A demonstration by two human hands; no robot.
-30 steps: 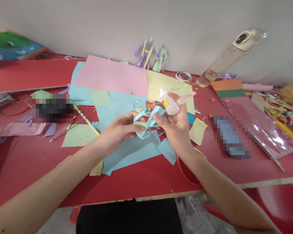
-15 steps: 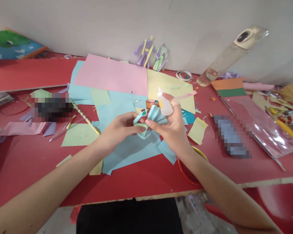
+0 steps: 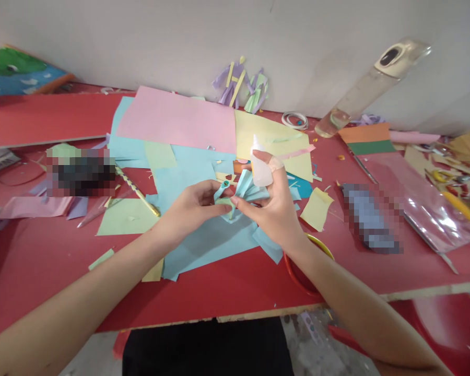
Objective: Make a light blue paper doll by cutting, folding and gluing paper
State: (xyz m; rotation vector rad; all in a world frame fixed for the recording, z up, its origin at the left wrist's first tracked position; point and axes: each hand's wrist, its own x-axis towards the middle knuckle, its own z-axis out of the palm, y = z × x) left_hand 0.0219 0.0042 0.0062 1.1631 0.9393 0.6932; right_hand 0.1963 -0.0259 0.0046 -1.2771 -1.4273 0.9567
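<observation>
Between my two hands is a small folded paper figure [image 3: 243, 184] in light blue, with a rolled arm and a pleated part. My left hand [image 3: 198, 201] pinches its left side, thumb and fingers on the paper. My right hand [image 3: 276, 201] grips its right side with the thumb, and also keeps a small white glue bottle [image 3: 261, 171] in its curled fingers, nozzle upward. A bandage-like strip [image 3: 275, 163] wraps one right finger. Under the hands lie light blue paper sheets [image 3: 203, 248]. Part of the figure is hidden by my fingers.
Pink paper [image 3: 180, 120] and yellow paper [image 3: 272, 130] lie behind. Two paper figures [image 3: 230, 83] lean on the wall. A water bottle [image 3: 356, 94] stands at back right. A red bowl [image 3: 297, 277] is under my right forearm; a patterned pencil [image 3: 139, 193] lies left.
The glue bottle has turned slightly in my right hand and sits more upright. The rolled end of the figure near my left fingers has shifted a little left and down.
</observation>
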